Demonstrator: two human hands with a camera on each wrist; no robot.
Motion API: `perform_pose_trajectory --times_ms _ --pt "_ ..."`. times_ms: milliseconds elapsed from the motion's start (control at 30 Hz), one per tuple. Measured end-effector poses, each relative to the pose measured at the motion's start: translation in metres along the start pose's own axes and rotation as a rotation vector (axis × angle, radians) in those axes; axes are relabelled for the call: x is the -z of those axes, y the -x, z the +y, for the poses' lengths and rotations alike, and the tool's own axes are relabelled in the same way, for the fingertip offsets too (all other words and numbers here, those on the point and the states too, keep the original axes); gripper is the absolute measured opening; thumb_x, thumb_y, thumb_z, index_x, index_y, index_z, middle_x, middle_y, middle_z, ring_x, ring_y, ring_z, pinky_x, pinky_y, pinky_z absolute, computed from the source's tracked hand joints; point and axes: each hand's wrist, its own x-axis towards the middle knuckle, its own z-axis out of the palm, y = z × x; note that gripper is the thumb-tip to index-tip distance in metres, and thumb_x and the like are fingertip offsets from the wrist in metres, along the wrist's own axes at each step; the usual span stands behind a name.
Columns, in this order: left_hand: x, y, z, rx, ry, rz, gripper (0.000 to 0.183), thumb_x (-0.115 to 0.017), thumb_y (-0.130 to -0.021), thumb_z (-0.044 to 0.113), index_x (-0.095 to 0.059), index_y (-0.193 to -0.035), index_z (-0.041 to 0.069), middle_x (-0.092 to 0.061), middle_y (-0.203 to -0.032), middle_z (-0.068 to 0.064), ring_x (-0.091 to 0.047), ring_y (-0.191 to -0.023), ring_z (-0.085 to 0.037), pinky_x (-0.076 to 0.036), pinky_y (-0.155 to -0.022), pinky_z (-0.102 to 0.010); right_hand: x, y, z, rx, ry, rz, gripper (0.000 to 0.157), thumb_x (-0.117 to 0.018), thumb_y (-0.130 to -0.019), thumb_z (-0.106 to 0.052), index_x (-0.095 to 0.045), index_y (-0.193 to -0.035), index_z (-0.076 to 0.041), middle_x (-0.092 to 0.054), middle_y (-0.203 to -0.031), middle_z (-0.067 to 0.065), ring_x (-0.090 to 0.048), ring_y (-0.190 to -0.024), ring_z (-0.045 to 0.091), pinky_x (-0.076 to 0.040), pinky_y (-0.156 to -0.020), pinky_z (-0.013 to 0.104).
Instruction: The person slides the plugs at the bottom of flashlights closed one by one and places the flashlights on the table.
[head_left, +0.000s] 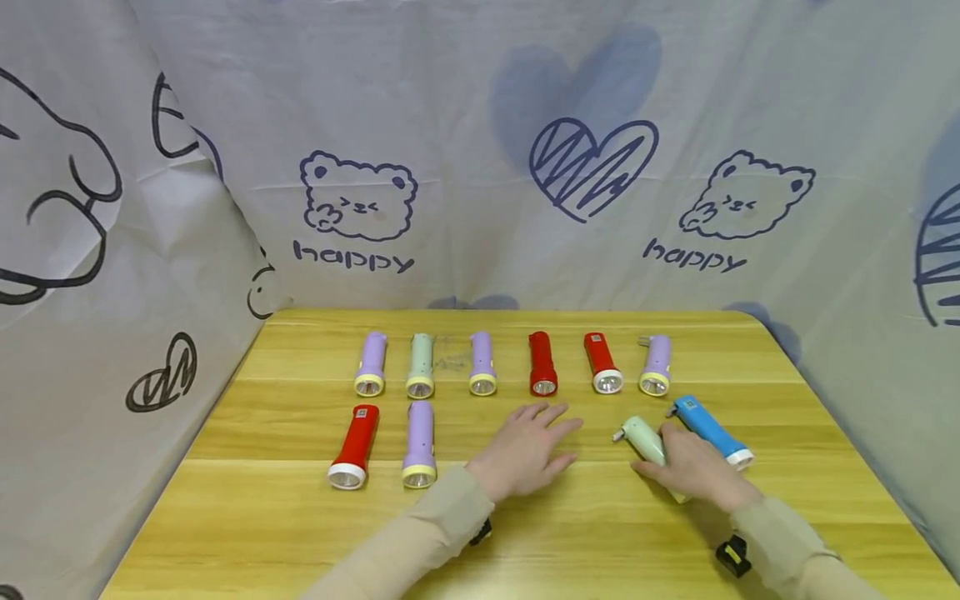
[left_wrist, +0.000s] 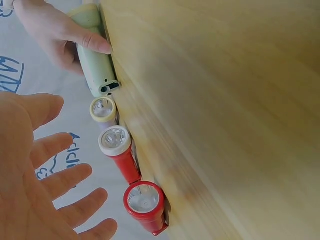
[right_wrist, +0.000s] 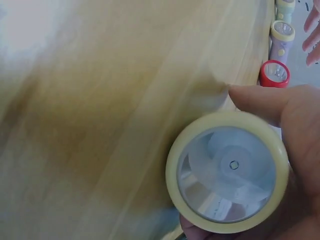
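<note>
My right hand [head_left: 697,468] grips a pale green flashlight [head_left: 643,440] around its body, over the right part of the table. A small prong piece sticks out of its tail, which points away from me. In the right wrist view the flashlight's cream-rimmed lens [right_wrist: 227,172] faces the camera, with the thumb beside it. Just right of that hand lies a blue flashlight [head_left: 707,429], its prong piece also out. My left hand [head_left: 521,454] hovers over the middle of the table with fingers spread, holding nothing; the left wrist view shows its palm side [left_wrist: 30,170].
A back row holds purple [head_left: 372,358], green [head_left: 421,362] and red [head_left: 542,360] flashlights, lenses toward me. The rightmost purple one [head_left: 657,360] has its prongs out. At front left lie a red [head_left: 356,442] and a purple flashlight [head_left: 420,437]. Printed cloth [head_left: 465,208] hangs behind the wooden table [head_left: 247,517].
</note>
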Motion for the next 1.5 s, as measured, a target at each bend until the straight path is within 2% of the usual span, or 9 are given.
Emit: perform_pose_trajectory --times_ms 267,400,633,867,1033,1167,1333,1500 --pt "0.002 0.002 -0.006 0.004 0.012 -0.001 0.049 -0.049 -0.105 0.042 -0.047 -0.151 0.023 -0.044 -0.159 -0.008 -0.044 -0.145 -0.030 -0.037 -0.121 -0.046 0.001 -0.002 -0.003 -0.007 -0.021 -0.013 0.042 -0.076 -0.088 -0.033 -0.059 -0.105 0.002 -0.057 -0.078 0.004 -0.051 -0.066 0.016 -0.040 -0.056 0.029" --pt "0.005 0.002 -0.009 0.015 0.025 0.003 0.051 -0.050 -0.105 0.041 -0.046 -0.151 0.021 -0.044 -0.159 -0.009 -0.043 -0.146 -0.030 -0.035 -0.123 -0.046 -0.001 -0.004 -0.007 0.010 -0.036 -0.014 0.040 -0.075 -0.089 -0.033 -0.061 -0.106 0.000 -0.059 -0.079 0.002 -0.051 -0.068 0.016 -0.040 -0.057 0.030" --pt "0.011 0.005 -0.017 0.016 0.006 0.038 0.052 -0.051 -0.105 0.041 -0.046 -0.152 0.019 -0.042 -0.160 -0.009 -0.045 -0.144 -0.030 -0.036 -0.122 -0.043 -0.008 -0.007 -0.017 0.065 -0.038 0.089 0.035 -0.076 -0.087 -0.032 -0.064 -0.100 -0.003 -0.057 -0.073 0.000 -0.050 -0.062 0.013 -0.039 -0.053 0.027" --pt "0.022 0.009 -0.024 0.035 -0.004 0.084 0.053 -0.053 -0.104 0.042 -0.045 -0.152 0.019 -0.044 -0.159 -0.007 -0.046 -0.143 -0.029 -0.036 -0.122 -0.043 -0.005 -0.019 -0.034 0.086 -0.087 0.159 0.031 -0.076 -0.087 -0.031 -0.066 -0.098 -0.004 -0.057 -0.070 0.000 -0.049 -0.058 0.012 -0.038 -0.049 0.026" --pt "0.027 0.016 -0.031 0.082 0.076 0.085 0.053 -0.053 -0.104 0.040 -0.045 -0.152 0.020 -0.044 -0.159 -0.010 -0.044 -0.144 -0.030 -0.036 -0.122 -0.047 -0.004 -0.026 -0.048 0.128 -0.103 0.206 0.031 -0.077 -0.086 -0.028 -0.068 -0.102 -0.002 -0.059 -0.074 0.002 -0.048 -0.061 0.012 -0.037 -0.052 0.026" --pt "0.033 0.019 -0.036 0.122 0.178 0.098 0.053 -0.053 -0.105 0.038 -0.044 -0.153 0.019 -0.043 -0.159 -0.011 -0.043 -0.145 -0.031 -0.038 -0.121 -0.048 -0.004 -0.032 -0.058 0.168 -0.106 0.262 0.035 -0.080 -0.085 -0.025 -0.069 -0.107 0.000 -0.061 -0.078 0.004 -0.048 -0.063 0.013 -0.036 -0.054 0.025" --pt "0.039 0.022 -0.043 0.146 0.299 0.155 0.051 -0.053 -0.105 0.036 -0.047 -0.151 0.016 -0.046 -0.157 -0.012 -0.045 -0.145 -0.031 -0.039 -0.120 -0.047 -0.005 -0.038 -0.070 0.223 -0.100 0.347 0.039 -0.082 -0.083 -0.024 -0.068 -0.110 0.001 -0.065 -0.085 0.007 -0.051 -0.066 0.014 -0.040 -0.057 0.026" --pt "0.044 0.025 -0.048 0.155 0.412 0.224 0.049 -0.051 -0.105 0.034 -0.047 -0.150 0.013 -0.048 -0.155 -0.012 -0.046 -0.144 -0.031 -0.040 -0.119 -0.048 -0.005 -0.043 -0.080 0.319 -0.097 0.454 0.038 -0.083 -0.081 -0.024 -0.068 -0.108 -0.002 -0.068 -0.093 0.009 -0.056 -0.074 0.016 -0.045 -0.065 0.030"
